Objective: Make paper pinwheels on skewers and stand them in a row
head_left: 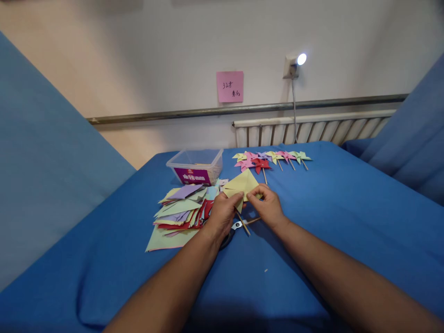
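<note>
A yellow paper square (244, 181), cut in from its corners, is held up between my two hands. My left hand (224, 213) pinches its near left part, thumb on top. On the other side, the fingertips of my right hand (266, 207) pinch the paper close to its middle. Below the paper lie scissors (237, 225), their handles partly hidden by my left hand. A thin wooden stick (244, 225) crosses over them, its upper end hidden under the paper. Part of another stick shows beneath my right hand.
Left of my hands is a pile of coloured paper (180, 210). A clear plastic box (195, 163) with a purple label stands behind it. Several finished paper pinwheels (261, 165) on sticks lie at the back of the blue-covered table (340, 217). A radiator (312, 127) is beyond.
</note>
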